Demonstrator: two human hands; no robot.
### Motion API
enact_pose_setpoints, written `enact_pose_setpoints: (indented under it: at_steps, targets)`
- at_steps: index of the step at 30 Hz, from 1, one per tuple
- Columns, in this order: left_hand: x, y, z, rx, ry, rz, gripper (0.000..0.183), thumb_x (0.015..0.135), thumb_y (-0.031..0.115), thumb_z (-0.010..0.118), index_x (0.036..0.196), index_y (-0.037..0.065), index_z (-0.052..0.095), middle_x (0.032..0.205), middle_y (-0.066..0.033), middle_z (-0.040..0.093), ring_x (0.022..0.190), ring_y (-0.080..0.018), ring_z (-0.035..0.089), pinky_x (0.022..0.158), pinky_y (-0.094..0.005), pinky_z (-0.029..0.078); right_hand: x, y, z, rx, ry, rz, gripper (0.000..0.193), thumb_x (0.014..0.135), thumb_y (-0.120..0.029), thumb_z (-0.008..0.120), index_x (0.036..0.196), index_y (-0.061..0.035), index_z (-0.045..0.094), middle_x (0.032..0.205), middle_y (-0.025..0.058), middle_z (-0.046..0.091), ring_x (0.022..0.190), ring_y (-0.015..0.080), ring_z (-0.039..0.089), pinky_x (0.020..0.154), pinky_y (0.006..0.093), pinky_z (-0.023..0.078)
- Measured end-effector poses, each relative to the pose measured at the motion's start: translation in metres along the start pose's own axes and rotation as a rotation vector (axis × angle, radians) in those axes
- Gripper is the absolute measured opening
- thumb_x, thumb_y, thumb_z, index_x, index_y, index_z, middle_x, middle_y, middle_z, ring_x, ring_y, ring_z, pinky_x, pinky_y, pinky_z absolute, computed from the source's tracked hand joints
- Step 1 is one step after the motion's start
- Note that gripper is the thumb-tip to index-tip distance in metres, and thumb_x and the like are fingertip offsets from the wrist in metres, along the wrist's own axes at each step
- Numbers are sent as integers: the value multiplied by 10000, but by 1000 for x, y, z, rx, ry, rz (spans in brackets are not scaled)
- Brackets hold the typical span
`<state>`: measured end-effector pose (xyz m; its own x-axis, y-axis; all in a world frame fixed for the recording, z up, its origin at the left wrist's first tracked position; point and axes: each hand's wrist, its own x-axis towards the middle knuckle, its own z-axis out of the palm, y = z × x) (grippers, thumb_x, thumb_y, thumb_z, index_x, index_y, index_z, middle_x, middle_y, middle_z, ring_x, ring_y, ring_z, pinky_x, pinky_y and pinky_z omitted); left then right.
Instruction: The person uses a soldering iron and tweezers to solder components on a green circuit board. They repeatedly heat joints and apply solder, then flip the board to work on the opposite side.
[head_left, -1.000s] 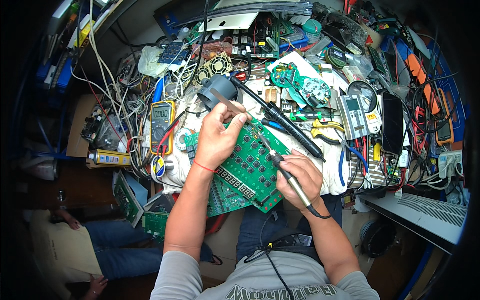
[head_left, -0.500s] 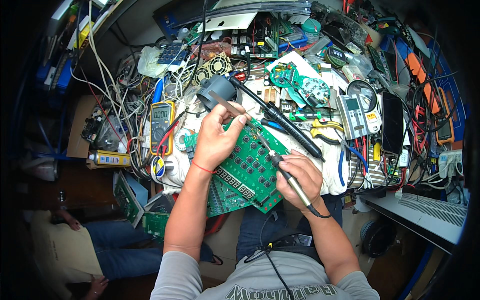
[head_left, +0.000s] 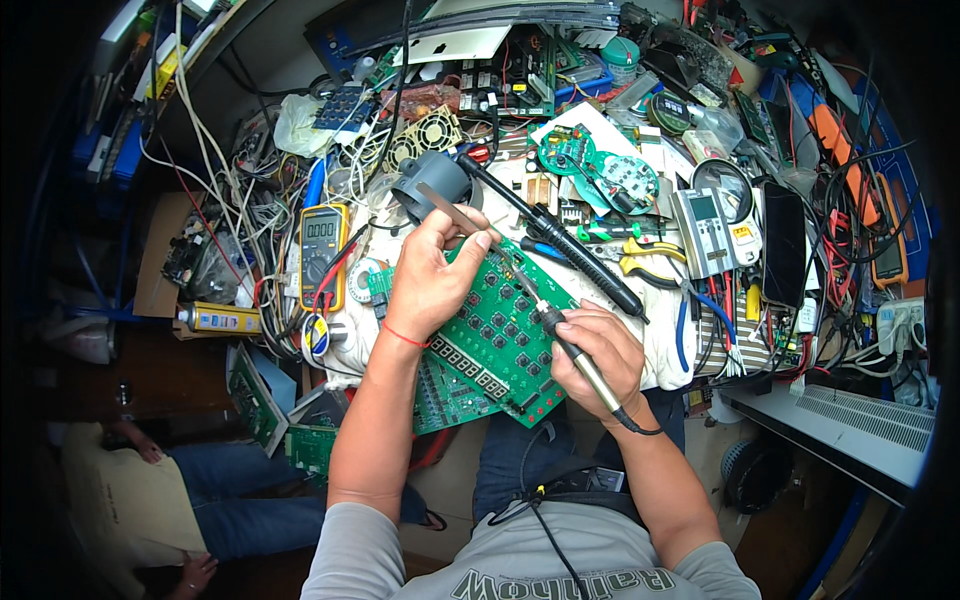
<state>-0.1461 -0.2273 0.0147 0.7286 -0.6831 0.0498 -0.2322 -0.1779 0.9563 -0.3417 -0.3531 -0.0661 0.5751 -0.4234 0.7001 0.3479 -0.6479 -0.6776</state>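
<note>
A green circuit board with several black push buttons and a row of digit displays lies tilted in front of me, over another green board. My left hand is closed at the board's far left edge, pinching metal tweezers between thumb and fingers. The tips of the tweezers reach toward the board's upper part. In my right hand is a soldering iron, gripped like a pen. Its tip points at the board's upper end near the tweezers; whether it touches is too small to tell.
A yellow multimeter stands left of the board. Beyond it are a grey round nozzle and a black ribbed tube. Yellow-handled pliers and a grey tester lie to the right. Another person is at lower left.
Almost nothing differs. My right hand and the soldering iron have shifted very slightly; the left hand with the tweezers stays in place.
</note>
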Motion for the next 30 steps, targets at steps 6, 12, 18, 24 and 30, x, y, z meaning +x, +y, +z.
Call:
enact_pose_setpoints:
  at_steps: [6, 12, 18, 24, 30]
  targets:
    - [0, 0, 0, 4, -7, 10, 147, 1011, 27, 679, 1140, -22, 628, 1035, -97, 740, 1014, -157, 707, 923, -308, 554, 0, 0, 0, -4, 0, -3, 352, 729, 27, 819, 1064, -34, 728, 974, 135, 749, 920, 307, 772, 924, 473, 627]
    - [0, 0, 0, 3, -12, 19, 134, 1011, 25, 682, 1128, -20, 636, 1036, -90, 740, 1007, -153, 704, 922, -307, 553, -1, 0, -1, -4, -1, 0, 361, 723, 29, 823, 1066, -36, 729, 973, 134, 749, 917, 307, 771, 921, 471, 627]
    - [-1, -1, 0, -30, -4, 17, 134, 1009, 17, 686, 1131, -20, 643, 1024, -83, 744, 990, -145, 705, 915, -303, 554, -1, 1, 0, -3, 1, -5, 365, 719, 31, 827, 1064, -35, 729, 970, 134, 746, 918, 308, 770, 920, 471, 628]
    - [0, -4, 1, -87, 24, 24, 122, 1013, 10, 680, 1126, -21, 644, 1009, -84, 744, 980, -147, 712, 906, -299, 562, 0, 0, -1, -3, -6, -12, 362, 723, 26, 825, 1067, -35, 730, 965, 133, 743, 916, 309, 769, 922, 476, 628]
    - [0, -4, 2, -93, 34, 41, 109, 1016, 10, 677, 1114, -22, 642, 1002, -79, 737, 976, -143, 711, 897, -293, 562, 0, 0, -1, 3, -5, -8, 360, 724, 25, 824, 1066, -35, 730, 964, 132, 742, 917, 312, 769, 923, 479, 628]
